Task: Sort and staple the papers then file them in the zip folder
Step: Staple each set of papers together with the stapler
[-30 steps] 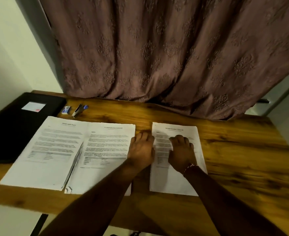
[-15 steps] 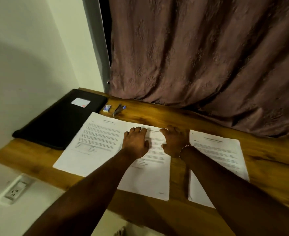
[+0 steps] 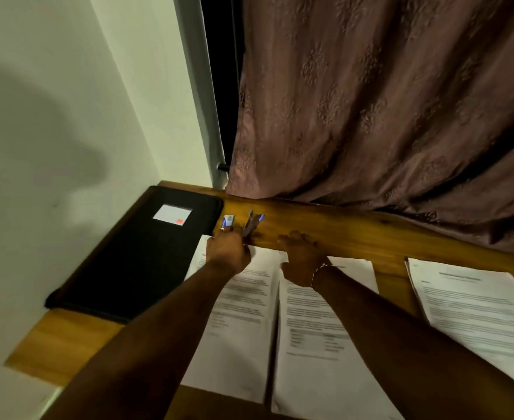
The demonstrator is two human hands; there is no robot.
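At stapler point(image 3: 252, 225) near end, left hand point(image 3: 227, 253), fingers curled, grip unclear. Just right of stapler, right hand point(image 3: 303, 259), fingers loosely apart on table point(image 3: 358, 233). Black zip folder point(image 3: 134, 262) left of stapler.

Nothing legible, print on the papers point(image 3: 319, 328) blurred, white label point(image 3: 172, 214) on zip folder point(image 3: 134, 268) unreadable, small box point(image 3: 228, 221) likewise

Left hand point(image 3: 228, 251) at the stapler point(image 3: 253, 223)
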